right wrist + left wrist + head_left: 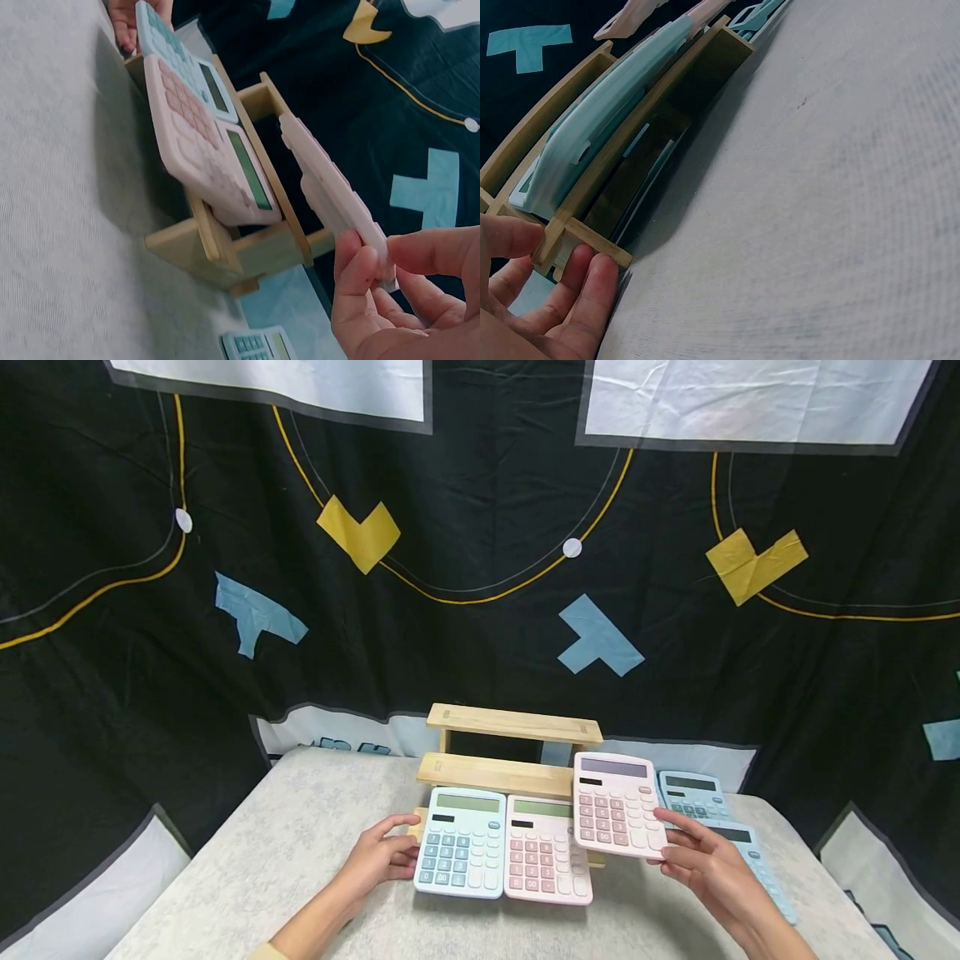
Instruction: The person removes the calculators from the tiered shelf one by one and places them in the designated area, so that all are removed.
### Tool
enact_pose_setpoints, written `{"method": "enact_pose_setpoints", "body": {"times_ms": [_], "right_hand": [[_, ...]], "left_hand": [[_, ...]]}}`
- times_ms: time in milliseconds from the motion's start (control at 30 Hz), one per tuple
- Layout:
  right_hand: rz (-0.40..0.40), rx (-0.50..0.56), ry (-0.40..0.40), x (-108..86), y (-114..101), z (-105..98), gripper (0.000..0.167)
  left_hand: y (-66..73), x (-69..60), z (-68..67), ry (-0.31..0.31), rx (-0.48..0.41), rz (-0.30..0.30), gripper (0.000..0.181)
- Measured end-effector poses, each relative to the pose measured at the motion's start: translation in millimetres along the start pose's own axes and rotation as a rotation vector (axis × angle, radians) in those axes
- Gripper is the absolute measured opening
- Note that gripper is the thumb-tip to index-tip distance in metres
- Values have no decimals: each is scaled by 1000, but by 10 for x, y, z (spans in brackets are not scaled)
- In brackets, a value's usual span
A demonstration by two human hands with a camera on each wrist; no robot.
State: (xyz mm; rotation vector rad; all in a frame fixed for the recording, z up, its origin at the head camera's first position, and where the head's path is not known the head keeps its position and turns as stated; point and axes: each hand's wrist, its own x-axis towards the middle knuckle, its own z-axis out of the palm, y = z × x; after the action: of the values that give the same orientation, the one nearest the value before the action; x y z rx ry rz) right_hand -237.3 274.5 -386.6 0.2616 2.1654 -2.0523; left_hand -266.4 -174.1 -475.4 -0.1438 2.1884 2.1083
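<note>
My right hand pinches a pink calculator by its lower right edge, keys facing me, in front of the upper tier of a wooden stand. The right wrist view shows this calculator edge-on, apart from the stand's lower tier. On that lower tier a light blue calculator and a second pink calculator lean side by side. My left hand holds the stand's left end; in the left wrist view thumb and fingers pinch its wooden frame.
Two more blue calculators lie to the right of the stand, one farther back and one nearer, partly behind my right hand. Everything stands on a pale grey table. A black cloth with taped shapes hangs behind.
</note>
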Motion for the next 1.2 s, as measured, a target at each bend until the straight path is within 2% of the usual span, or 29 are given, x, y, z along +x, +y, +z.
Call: {"method": "enact_pose_setpoints", "body": {"times_ms": [467,700,933,1200], "right_hand": [[57,-33,24,-57,139,-362,70],[44,-43,8,-71,234,-527,71],[99,-57,24,-16,311,-629,76],[137,-38,4,39,471,-740,77]], "left_hand": [[-51,45,-8,19,4,-4,43],[-28,23,-6,14,1,0,43],[-39,32,-13,10,-1,-7,43],[-37,36,-21,-1,-4,-7,44]]}}
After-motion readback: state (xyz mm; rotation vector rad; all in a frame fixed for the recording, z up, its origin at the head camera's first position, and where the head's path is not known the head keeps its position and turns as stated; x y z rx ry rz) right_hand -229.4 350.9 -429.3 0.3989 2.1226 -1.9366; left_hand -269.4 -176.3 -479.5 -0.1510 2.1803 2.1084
